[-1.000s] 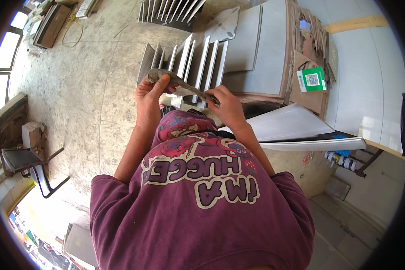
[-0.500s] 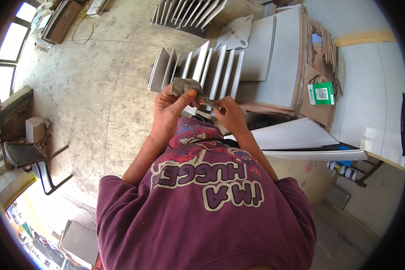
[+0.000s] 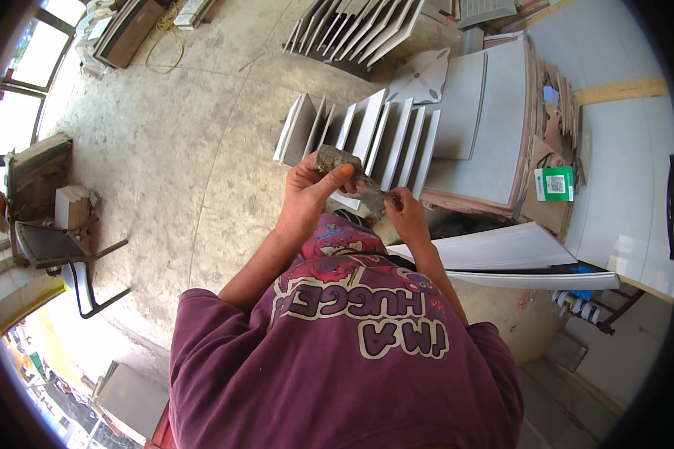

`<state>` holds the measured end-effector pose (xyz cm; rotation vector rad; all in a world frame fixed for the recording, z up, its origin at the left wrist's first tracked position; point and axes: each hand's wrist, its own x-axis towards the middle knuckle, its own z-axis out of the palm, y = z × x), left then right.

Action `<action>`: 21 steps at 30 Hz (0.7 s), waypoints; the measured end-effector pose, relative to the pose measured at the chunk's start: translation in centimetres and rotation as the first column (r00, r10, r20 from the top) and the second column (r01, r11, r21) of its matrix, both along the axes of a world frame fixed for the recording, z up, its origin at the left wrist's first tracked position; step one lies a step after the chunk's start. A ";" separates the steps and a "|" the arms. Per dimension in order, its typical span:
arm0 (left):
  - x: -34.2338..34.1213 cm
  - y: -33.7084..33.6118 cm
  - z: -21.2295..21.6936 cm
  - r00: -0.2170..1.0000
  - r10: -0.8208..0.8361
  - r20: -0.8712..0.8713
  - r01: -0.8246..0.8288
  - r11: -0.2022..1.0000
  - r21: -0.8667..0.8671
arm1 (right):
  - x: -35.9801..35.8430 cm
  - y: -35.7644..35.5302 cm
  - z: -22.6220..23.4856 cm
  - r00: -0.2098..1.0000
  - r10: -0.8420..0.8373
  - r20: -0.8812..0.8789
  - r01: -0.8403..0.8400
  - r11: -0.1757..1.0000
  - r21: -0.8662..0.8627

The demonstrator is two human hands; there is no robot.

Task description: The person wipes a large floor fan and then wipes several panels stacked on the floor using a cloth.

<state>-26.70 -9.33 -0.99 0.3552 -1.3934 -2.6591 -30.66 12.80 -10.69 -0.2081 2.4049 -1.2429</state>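
My left hand (image 3: pixel 311 188) is closed round a rough, grey-brown crumpled piece (image 3: pixel 337 158) that looks like a dusty rag. Its thumb presses on the near side of the bundle. A thinner, darker grey flap of the piece stretches toward my right hand (image 3: pixel 410 213), whose fingers pinch its end. Both hands are held up in front of my body. The exact kind of the piece cannot be made out. Beyond the hands, a rack of upright tile panels (image 3: pixel 373 123) stands on the floor.
A second rack of panels (image 3: pixel 356 30) stands farther off. To the right lie a stack of large grey boards (image 3: pixel 494 112), a patterned tile (image 3: pixel 421 77) and slanting white panels (image 3: pixel 502 251). A chair (image 3: pixel 79 258) stands at left on the concrete floor (image 3: pixel 210 112).
The surroundings have shifted rightward and slightly down in view. The flap between my hands now shows wider and hangs lower. Both hands keep hold of the piece.
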 end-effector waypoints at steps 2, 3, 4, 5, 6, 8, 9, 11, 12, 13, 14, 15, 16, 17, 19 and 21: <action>0.3 -0.8 -0.4 1.000 0.027 -0.007 -0.027 1.000 0.008 | 0.2 -0.2 0.4 0.999 0.031 -0.029 -0.029 0.999 0.045; 0.5 -1.2 -0.5 0.999 0.042 -0.012 -0.042 0.999 0.013 | 0.2 -0.5 1.1 0.998 0.049 -0.034 -0.047 0.997 0.061; 0.5 -1.5 -0.5 0.998 0.060 -0.007 -0.060 0.998 -0.004 | 0.3 -0.6 1.5 0.997 0.068 -0.038 -0.065 0.995 0.077; 0.8 -1.8 -0.6 0.997 0.081 0.000 -0.081 0.997 -0.004 | 0.5 -0.4 1.4 0.994 0.093 -0.064 -0.089 0.995 0.055; 1.0 -2.0 -0.9 0.995 0.103 0.007 -0.103 0.995 -0.004 | 0.6 -0.2 1.0 0.989 0.117 -0.091 -0.115 0.993 0.033; 1.5 -2.2 -1.2 0.989 0.147 0.021 -0.147 0.989 -0.004 | 0.6 0.2 0.9 0.977 0.174 -0.120 -0.169 0.984 0.048; 1.9 -2.3 -1.4 0.987 0.160 0.034 -0.160 0.987 -0.008 | 0.6 0.3 1.0 0.971 0.205 -0.122 -0.196 0.977 0.083; 2.6 -2.3 -1.8 0.982 0.180 0.061 -0.179 0.984 -0.019 | 0.7 0.7 1.0 0.962 0.242 -0.129 -0.226 0.966 0.124; 3.0 -2.1 -1.9 0.978 0.196 0.066 -0.195 0.981 -0.017 | 0.8 0.9 1.1 0.960 0.247 -0.135 -0.230 0.965 0.128; 3.4 -1.9 -1.9 0.975 0.210 0.072 -0.210 0.978 -0.014 | 0.9 1.2 1.1 0.958 0.251 -0.141 -0.233 0.963 0.133; 3.8 -1.6 -2.1 0.972 0.221 0.078 -0.221 0.975 -0.009 | 1.0 1.5 1.2 0.960 0.247 -0.133 -0.230 0.964 0.133; 4.2 -1.5 -2.2 0.971 0.223 0.086 -0.222 0.975 -0.014 | 1.2 1.9 1.3 0.962 0.243 -0.125 -0.227 0.965 0.133; 4.7 -1.6 -2.3 0.970 0.225 0.094 -0.224 0.974 -0.018 | 1.4 2.2 1.5 0.964 0.239 -0.116 -0.223 0.966 0.133; 5.1 -1.6 -2.6 0.969 0.225 0.105 -0.224 0.974 -0.019 | 1.5 2.6 1.7 0.964 0.243 -0.105 -0.225 0.961 0.163; 5.6 -1.4 -2.7 0.964 0.240 0.113 -0.239 0.971 -0.027 | 1.4 3.2 2.4 0.965 0.251 -0.082 -0.228 0.948 0.222; 6.2 -0.8 -2.9 0.955 0.257 0.147 -0.256 0.966 -0.030 | 1.4 4.3 2.8 0.953 0.270 -0.137 -0.228 0.937 0.265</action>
